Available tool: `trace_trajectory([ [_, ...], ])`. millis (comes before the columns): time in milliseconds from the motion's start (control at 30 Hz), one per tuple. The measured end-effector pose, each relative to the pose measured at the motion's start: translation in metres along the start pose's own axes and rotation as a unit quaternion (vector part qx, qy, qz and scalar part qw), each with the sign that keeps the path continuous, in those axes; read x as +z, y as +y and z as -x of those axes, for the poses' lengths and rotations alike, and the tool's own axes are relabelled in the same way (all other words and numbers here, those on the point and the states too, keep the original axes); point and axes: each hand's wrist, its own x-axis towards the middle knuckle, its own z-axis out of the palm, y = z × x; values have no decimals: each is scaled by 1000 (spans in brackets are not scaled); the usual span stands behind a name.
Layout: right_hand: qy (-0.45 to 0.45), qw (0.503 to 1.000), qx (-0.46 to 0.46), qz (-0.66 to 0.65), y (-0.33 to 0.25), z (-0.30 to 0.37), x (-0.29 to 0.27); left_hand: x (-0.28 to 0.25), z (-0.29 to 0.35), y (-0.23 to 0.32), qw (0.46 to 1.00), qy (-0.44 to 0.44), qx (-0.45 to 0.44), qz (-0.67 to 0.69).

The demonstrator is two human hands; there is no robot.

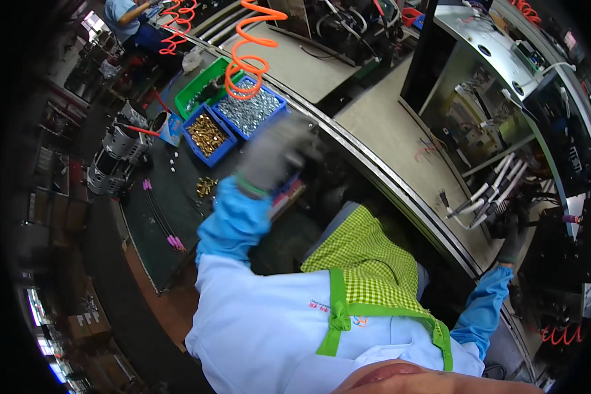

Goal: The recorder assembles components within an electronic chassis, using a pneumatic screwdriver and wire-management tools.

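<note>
My left hand [272,157], in a grey glove and smeared by motion, is over the near edge of a blue bin [284,104] of small silver metal parts. Whether its fingers hold anything cannot be made out. Beside it stands a smaller blue bin [222,156] of brass-coloured fittings. My right hand [513,240], in a dark glove, reaches to the lower part of an open metal cabinet [469,59] on the right. White sleeved cables [496,190] lie close to it. Shadow hides its fingers.
A green bin [185,97] sits behind the blue ones. Loose brass fittings [207,186] and black cables with pink ends [159,213] lie on the dark bench. An orange coiled hose [246,62] hangs above the bins. A metal-edged conveyor [381,177] runs diagonally. Another person [121,16] is far left.
</note>
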Motion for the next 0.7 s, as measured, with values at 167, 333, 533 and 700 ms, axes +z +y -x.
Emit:
trace_trajectory([
  [167, 26, 1000, -1, -11, 13, -4, -4, -212, -52, -64, 824, 543, 123, -102],
  [333, 19, 997, 49, -50, 26, -8, -7, -328, -84, -117, 705, 504, -300, -399],
  [533, 71, 995, 53, -48, 30, 6, -18, -279, -103, -76, 715, 214, -286, -601],
  [700, 29, 991, 79, -102, 44, -10, -2, -426, -59, -188, 756, 192, -229, -583],
])
